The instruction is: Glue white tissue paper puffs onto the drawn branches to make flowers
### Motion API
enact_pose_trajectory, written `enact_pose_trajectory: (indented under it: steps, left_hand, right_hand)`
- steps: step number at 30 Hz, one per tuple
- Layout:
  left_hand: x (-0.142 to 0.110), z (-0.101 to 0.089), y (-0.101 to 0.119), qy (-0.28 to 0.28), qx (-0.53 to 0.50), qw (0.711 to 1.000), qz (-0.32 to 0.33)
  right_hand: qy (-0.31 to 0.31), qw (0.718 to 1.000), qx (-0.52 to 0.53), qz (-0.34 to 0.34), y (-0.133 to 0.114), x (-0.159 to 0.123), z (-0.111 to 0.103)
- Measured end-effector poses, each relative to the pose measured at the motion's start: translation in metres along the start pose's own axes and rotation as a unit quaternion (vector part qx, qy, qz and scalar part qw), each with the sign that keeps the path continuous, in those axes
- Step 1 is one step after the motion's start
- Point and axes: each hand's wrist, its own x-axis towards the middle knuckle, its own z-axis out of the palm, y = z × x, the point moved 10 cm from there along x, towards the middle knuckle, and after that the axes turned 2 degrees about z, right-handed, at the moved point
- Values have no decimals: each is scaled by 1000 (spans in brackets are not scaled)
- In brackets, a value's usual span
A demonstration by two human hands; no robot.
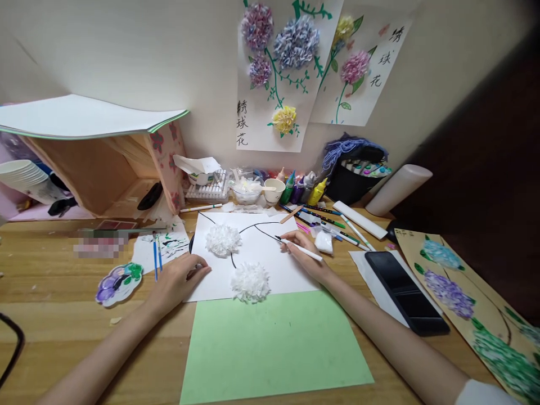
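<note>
A sheet of white paper (265, 270) lies on the table, overlapping a green sheet (274, 349). Two fluffy white paper flowers, one at the upper left (223, 240) and one lower down (250, 282), rest on the white sheet. Thin black lines run between and beyond them like stems. In my right hand (301, 253) is a slim white marker (306, 251), its dark tip at the end of a black line on the paper. My left hand (185, 275) rests on the sheet's left edge, fingers bent and thumb apart, holding nothing.
A paint palette (119, 284) and blue brushes (157, 256) lie at left. Paint bottles (317, 192), a paper cup (274, 191) and scattered pens (324, 216) stand or lie behind. At right are a phone (405, 292) and a flower picture (468, 304).
</note>
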Motion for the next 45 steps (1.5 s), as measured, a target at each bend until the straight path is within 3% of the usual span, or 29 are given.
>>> enact_pose_trajectory:
  steps: [10,18,20,25,28,35,45]
  left_hand:
    - [1,4,-4,-16,-3,1000,-16]
    - [1,4,-1,-22,-3,1000,-5]
    - [1,4,0,-24,-2,1000,-5]
    - [1,3,1,-21,-3,1000,-2]
    - [1,3,1,-24,-6,1000,-3]
    - [1,4,0,-20,0,1000,-2]
    - [1,5,0,-26,1,1000,-4]
  right_hand:
    - [7,1000,-16,7,4,0,-1]
    - [-47,998,36,-14,-10,-3,7]
    - [-25,998,58,-1,-5,-1,3]
    - [98,983,150,25,13,5,-25]
    - [123,975,185,24,15,6,-32]
    - [74,987,144,15,9,6,-22]
    - [65,991,110,28,14,6,-19]
